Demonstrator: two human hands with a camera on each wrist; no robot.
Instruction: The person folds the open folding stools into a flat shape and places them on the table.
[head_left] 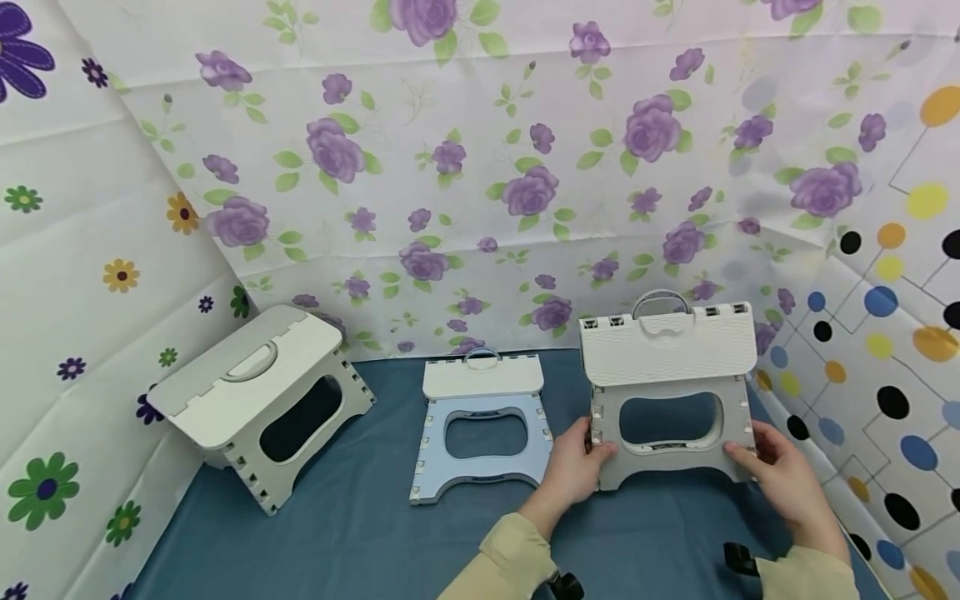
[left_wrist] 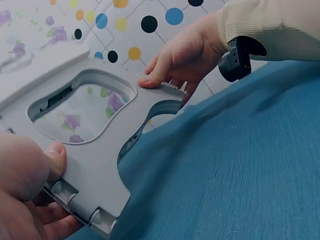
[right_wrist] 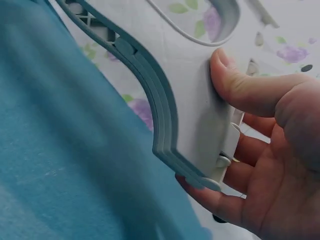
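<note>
Pinching the lower sides of a folded gray-and-white stool (head_left: 667,358), my left grip (head_left: 573,462) and right grip (head_left: 785,482) hold it at the right of the blue desk (head_left: 337,542). Nearby on my left is a folded blue-and-white stool (head_left: 483,382); farther left, an unfolded stool (head_left: 210,396) stands tilted.

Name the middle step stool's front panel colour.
Front panel: light blue, clearest in the head view.
</note>
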